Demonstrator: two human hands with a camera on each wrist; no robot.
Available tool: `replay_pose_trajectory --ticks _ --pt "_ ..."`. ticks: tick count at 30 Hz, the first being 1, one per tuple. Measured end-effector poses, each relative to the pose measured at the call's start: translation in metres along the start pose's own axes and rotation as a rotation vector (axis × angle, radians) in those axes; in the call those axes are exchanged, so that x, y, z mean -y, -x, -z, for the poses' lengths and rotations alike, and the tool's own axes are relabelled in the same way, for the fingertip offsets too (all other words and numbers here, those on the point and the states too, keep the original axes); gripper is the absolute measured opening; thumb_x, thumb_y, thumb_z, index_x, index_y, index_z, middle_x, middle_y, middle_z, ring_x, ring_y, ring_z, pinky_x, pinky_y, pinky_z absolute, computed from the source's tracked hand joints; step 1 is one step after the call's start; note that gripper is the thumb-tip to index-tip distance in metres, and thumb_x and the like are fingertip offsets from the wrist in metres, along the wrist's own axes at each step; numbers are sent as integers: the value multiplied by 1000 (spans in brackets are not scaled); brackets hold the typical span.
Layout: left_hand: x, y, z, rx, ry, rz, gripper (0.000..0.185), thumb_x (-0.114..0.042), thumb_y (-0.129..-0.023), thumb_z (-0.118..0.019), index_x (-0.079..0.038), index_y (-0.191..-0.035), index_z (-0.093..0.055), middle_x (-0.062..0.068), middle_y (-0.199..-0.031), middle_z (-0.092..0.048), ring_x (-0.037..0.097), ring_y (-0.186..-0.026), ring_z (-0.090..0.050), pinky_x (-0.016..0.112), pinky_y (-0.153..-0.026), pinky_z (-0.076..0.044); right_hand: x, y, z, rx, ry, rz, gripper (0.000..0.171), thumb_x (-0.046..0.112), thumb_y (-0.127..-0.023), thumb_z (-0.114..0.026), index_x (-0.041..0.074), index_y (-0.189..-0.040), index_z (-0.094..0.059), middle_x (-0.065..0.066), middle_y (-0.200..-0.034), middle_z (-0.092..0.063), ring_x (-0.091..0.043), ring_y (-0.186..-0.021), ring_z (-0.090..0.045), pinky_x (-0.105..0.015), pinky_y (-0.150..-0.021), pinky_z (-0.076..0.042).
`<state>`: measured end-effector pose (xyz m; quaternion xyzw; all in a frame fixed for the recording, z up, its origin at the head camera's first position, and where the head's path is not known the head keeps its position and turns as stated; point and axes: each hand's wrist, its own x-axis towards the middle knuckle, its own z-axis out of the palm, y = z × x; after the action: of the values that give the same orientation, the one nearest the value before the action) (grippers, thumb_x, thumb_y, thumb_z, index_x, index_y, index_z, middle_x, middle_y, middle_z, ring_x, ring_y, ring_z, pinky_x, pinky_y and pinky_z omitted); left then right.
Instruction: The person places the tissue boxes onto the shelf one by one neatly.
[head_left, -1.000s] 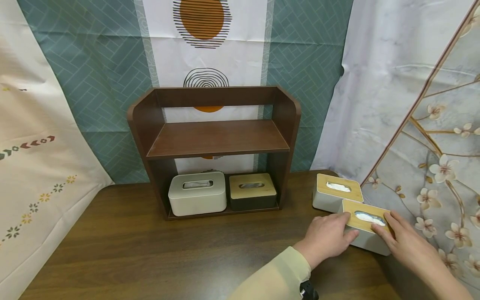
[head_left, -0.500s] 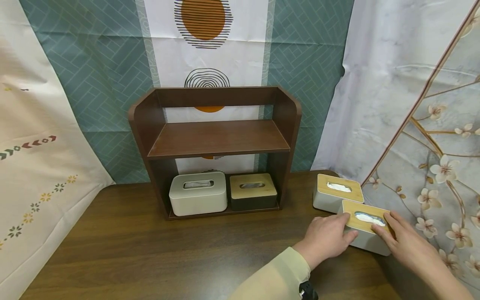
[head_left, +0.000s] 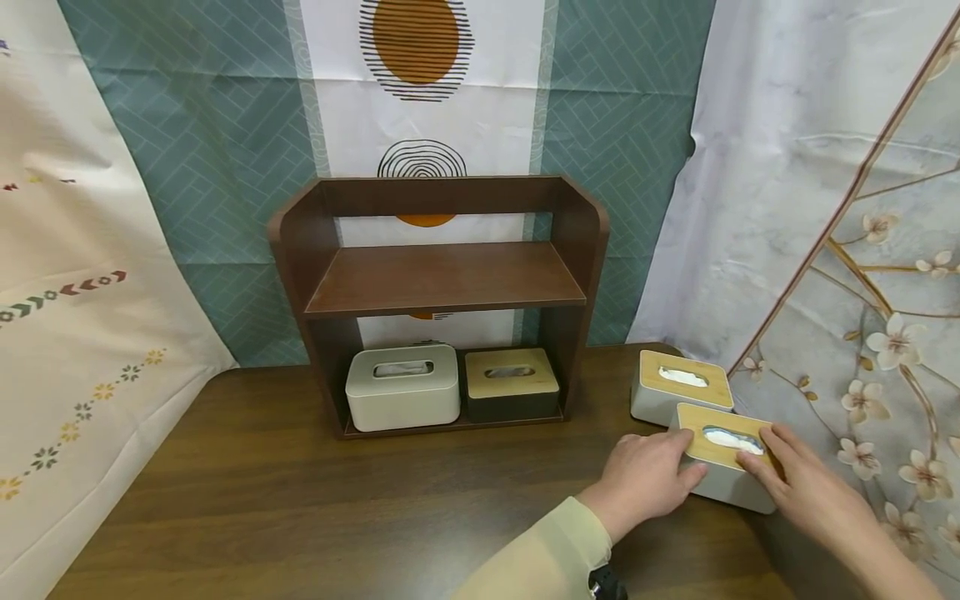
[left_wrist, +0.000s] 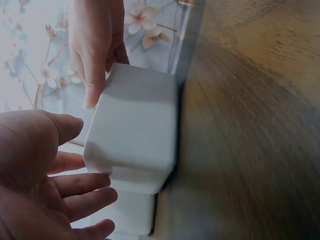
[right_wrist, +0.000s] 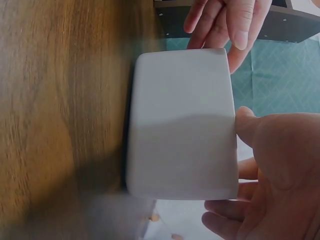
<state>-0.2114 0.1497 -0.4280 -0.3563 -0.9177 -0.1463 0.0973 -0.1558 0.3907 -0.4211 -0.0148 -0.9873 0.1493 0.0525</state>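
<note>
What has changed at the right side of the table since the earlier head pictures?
The front tissue box has shifted slightly left relative to the rear tissue box, and the left hand and right hand at its two ends moved with it. No hold was visibly taken or released. The head view also swung a little left. The rear tissue box and the shelf stayed put.

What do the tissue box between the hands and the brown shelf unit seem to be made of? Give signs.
Tissue box body: probably matt plastic, being smooth, pale and round-cornered. Lid: likely satin wood, bamboo or imitation, from its tan colour. Shelf unit: probably wood or laminated board, low-sheen, with flat brown panels.
</note>
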Motion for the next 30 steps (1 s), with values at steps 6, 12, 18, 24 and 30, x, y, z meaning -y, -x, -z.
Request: replay_pose_trajectory --ticks 6,12,18,24,30 --pt "7 7 5 -3 21 0 46 -56 -112 -59 -31 -149 -67 -23 -136 -71 -6 -113 -69 21 -94 -49 8 -2 -2 -8 -1 3 82 53 -118 -46 -16 -161 -34 -48 -161 -29 -74 -138 -37 -85 -95 -40" --pt "15 14 9 -6 22 11 43 -56 -111 -61 -32 -146 -68 -23 -132 -73 -4 -107 -72 22 -95 -49 18 -3 -6 0 1 11 83 54 -118 -45 -17 -161 -35 -47 -161 -29 -75 -137 -37 -84 -93 -42" --pt "25 23 13 -5 11 15 45 -56 -111 -61 -31 -148 -68 -22 -132 -74 -3 -108 -72 26 -100 -49 31 -5 -10 -18 -8 46 83 52 -118 -48 -19 -159 -37 -49 -160 -30 -73 -140 -37 -84 -99 -40" --pt "38 35 20 2 2 32 47 -55 -110 -64 -29 -149 -67 -21 -130 -75 -3 -108 -72 29 -104 -50 47 -8 -17 -5 -17 66 84 54 -117 -48 -18 -160 -38 -47 -163 -31 -72 -141 -38 -84 -100 -40" --pt "50 44 27 -6 -24 41 48 -56 -109 -65 -29 -148 -68 -20 -127 -77 -3 -107 -73 30 -106 -50 59 -13 -23 6 -21 82 85 56 -117 -48 -17 -160 -39 -44 -164 -31 -70 -141 -41 -82 -96 -43"
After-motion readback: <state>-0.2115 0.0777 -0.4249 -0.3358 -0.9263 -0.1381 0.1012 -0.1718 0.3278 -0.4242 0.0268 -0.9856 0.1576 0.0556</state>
